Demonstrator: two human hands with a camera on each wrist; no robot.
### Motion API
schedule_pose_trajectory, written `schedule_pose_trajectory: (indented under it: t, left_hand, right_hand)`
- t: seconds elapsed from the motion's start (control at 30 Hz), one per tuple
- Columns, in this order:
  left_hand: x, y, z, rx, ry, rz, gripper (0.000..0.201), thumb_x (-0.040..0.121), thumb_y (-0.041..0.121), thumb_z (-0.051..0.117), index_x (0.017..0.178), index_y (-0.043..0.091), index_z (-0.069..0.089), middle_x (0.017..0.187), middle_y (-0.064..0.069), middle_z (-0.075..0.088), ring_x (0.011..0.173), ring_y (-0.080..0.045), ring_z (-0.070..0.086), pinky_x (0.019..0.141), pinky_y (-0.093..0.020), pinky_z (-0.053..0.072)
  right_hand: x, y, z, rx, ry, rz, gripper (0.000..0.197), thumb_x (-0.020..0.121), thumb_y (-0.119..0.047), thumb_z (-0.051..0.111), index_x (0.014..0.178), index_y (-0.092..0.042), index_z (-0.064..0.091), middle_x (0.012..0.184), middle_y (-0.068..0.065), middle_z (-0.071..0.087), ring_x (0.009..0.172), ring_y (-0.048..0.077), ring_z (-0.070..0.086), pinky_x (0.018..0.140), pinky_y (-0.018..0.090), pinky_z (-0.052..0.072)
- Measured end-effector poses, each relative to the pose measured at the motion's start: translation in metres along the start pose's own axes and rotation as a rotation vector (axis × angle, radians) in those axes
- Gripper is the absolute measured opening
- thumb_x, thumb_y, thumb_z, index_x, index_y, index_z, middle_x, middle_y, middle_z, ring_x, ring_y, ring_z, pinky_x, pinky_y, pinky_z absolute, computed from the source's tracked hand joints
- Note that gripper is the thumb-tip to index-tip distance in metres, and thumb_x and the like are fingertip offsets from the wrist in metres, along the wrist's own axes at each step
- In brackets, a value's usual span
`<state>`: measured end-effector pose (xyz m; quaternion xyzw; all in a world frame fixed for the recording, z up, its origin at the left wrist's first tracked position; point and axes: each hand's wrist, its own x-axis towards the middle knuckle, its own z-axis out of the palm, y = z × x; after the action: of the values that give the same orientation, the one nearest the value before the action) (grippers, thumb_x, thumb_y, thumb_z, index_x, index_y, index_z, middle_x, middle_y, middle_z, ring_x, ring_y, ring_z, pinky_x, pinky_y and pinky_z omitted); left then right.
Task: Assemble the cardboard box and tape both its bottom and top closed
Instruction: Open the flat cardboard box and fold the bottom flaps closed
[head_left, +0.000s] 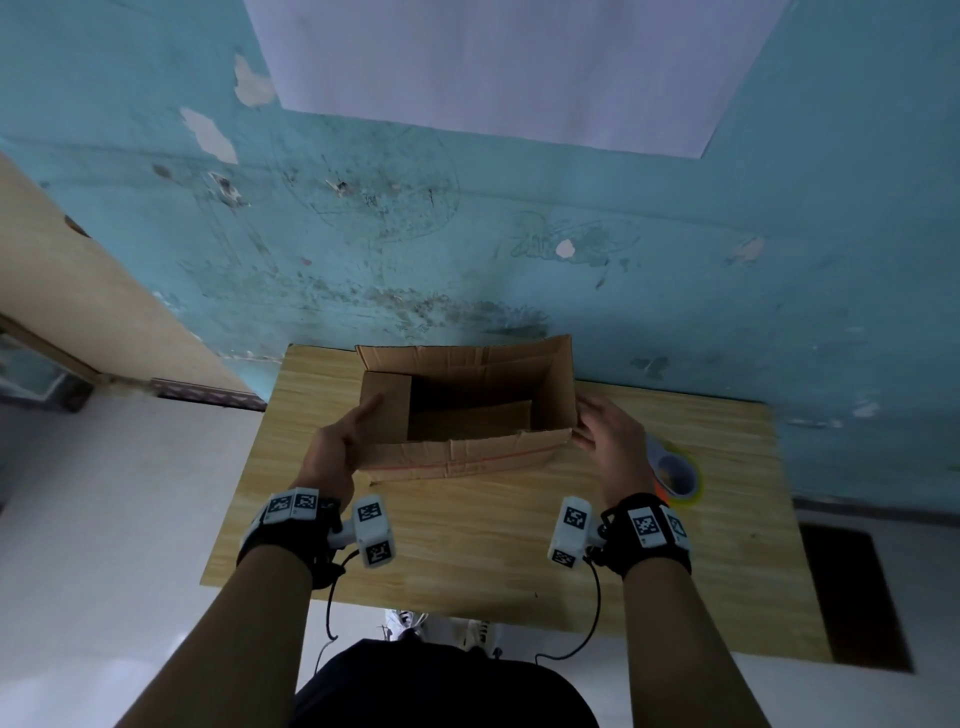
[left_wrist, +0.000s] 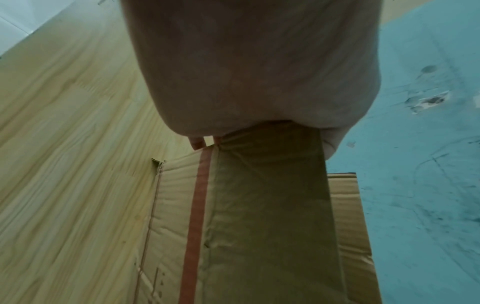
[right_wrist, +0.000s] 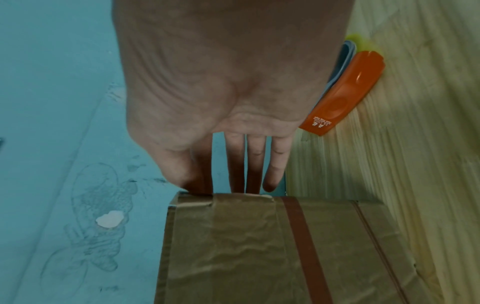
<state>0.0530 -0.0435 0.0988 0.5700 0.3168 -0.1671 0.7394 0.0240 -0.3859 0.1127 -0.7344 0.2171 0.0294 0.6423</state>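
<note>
The brown cardboard box (head_left: 467, 452) stands upright on the wooden table (head_left: 467, 545), its top open. The left flap is folded inward and the far flap stands up. My left hand (head_left: 337, 447) holds the box's left end, thumb lying on the folded flap, fingers outside. In the left wrist view the box's corner (left_wrist: 259, 205) runs into my palm (left_wrist: 246, 72). My right hand (head_left: 608, 431) is flat with straight fingers (right_wrist: 255, 164) against the box's right end (right_wrist: 259, 246), where a glossy tape strip (right_wrist: 244, 236) shows. The orange tape dispenser (head_left: 675, 473) lies just right of that hand.
The table's far edge meets a worn blue wall (head_left: 675, 291). The dispenser (right_wrist: 345, 92) with its yellow roll lies on the table beside my right wrist. Bare tabletop stretches in front of the box toward me. White floor lies to the left.
</note>
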Motion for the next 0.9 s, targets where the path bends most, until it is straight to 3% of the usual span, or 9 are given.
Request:
schedule_pose_trajectory:
  t: [0.1,0.17,0.27,0.37,0.57,0.67,0.73,0.8,0.9]
  left_hand:
    - [-0.002,0.002,-0.002,0.023,-0.056,0.01,0.04,0.099,0.014,0.059,0.139,0.016,0.062,0.128,-0.015,0.068,0.097,-0.024,0.067,0.073,-0.029,0.058]
    - [-0.005,-0.001,-0.007,0.062,-0.112,0.054,0.065,0.091,-0.004,0.035,0.147,0.022,0.055,0.136,-0.017,0.06,0.098,-0.027,0.061,0.056,-0.018,0.053]
    - [-0.007,-0.003,-0.011,0.08,-0.166,0.056,0.076,0.075,0.009,0.043,0.147,0.031,0.06,0.139,-0.014,0.058,0.111,-0.039,0.057,0.069,-0.026,0.051]
    - [-0.003,-0.005,-0.013,0.142,-0.159,0.066,0.07,0.093,-0.003,0.036,0.15,0.031,0.056,0.141,-0.013,0.06,0.11,-0.035,0.062,0.067,-0.027,0.056]
    - [0.004,0.005,-0.011,0.387,-0.115,0.168,0.066,0.097,-0.01,0.046,0.147,0.031,0.057,0.143,-0.026,0.061,0.092,-0.026,0.064,0.067,-0.029,0.051]
    - [-0.002,0.035,-0.001,0.911,-0.152,0.24,0.068,0.094,0.005,0.07,0.152,0.035,0.05,0.148,-0.015,0.057,0.11,-0.021,0.064,0.086,-0.031,0.056]
    - [-0.007,0.054,0.008,1.357,-0.114,0.277,0.084,0.084,0.025,0.083,0.157,0.036,0.043,0.16,-0.014,0.043,0.138,-0.036,0.048,0.107,-0.049,0.051]
    - [-0.017,0.066,0.025,1.514,-0.014,0.323,0.091,0.08,0.036,0.086,0.159,0.034,0.041,0.164,-0.019,0.033,0.149,-0.045,0.031,0.115,-0.059,0.041]
    - [-0.028,0.066,0.056,1.527,0.116,0.434,0.086,0.081,0.042,0.084,0.154,0.022,0.045,0.162,-0.028,0.027,0.148,-0.05,0.028,0.116,-0.06,0.038]
  right_hand:
    - [0.0,0.002,0.0,0.058,-0.019,0.036,0.031,0.11,-0.021,0.054,0.135,-0.012,0.07,0.122,0.004,0.078,0.114,0.016,0.076,0.091,0.028,0.063]
    - [-0.001,0.001,0.001,0.117,-0.014,0.108,0.04,0.105,-0.04,0.061,0.135,-0.015,0.07,0.128,0.007,0.076,0.118,0.019,0.074,0.095,0.034,0.062]
    - [-0.006,-0.003,0.003,0.121,-0.02,0.132,0.043,0.098,-0.055,0.065,0.127,-0.023,0.072,0.126,0.003,0.075,0.117,0.019,0.072,0.096,0.035,0.058]
    - [-0.008,-0.011,0.005,0.1,-0.037,0.091,0.025,0.103,-0.048,0.064,0.12,-0.031,0.067,0.12,-0.004,0.071,0.114,0.014,0.069,0.096,0.033,0.058]
    - [0.003,-0.016,0.006,-0.002,-0.028,-0.01,0.03,0.099,-0.035,0.075,0.128,-0.029,0.067,0.114,-0.012,0.072,0.113,0.014,0.07,0.097,0.034,0.058]
    - [0.005,-0.015,0.008,-0.074,-0.041,-0.026,0.049,0.095,-0.041,0.078,0.139,-0.024,0.067,0.123,-0.012,0.074,0.114,0.009,0.069,0.099,0.034,0.056]
    - [0.005,-0.015,0.011,-0.1,-0.019,-0.043,0.052,0.096,-0.045,0.075,0.142,-0.024,0.066,0.125,-0.009,0.075,0.115,0.01,0.069,0.099,0.035,0.056]
    - [0.006,-0.016,0.016,-0.136,0.007,-0.051,0.051,0.097,-0.049,0.071,0.141,-0.024,0.066,0.125,-0.008,0.074,0.115,0.011,0.068,0.098,0.035,0.055]
    - [0.008,-0.018,0.019,-0.154,0.062,-0.047,0.046,0.098,-0.048,0.07,0.137,-0.023,0.068,0.12,-0.008,0.073,0.112,0.013,0.066,0.097,0.036,0.053]
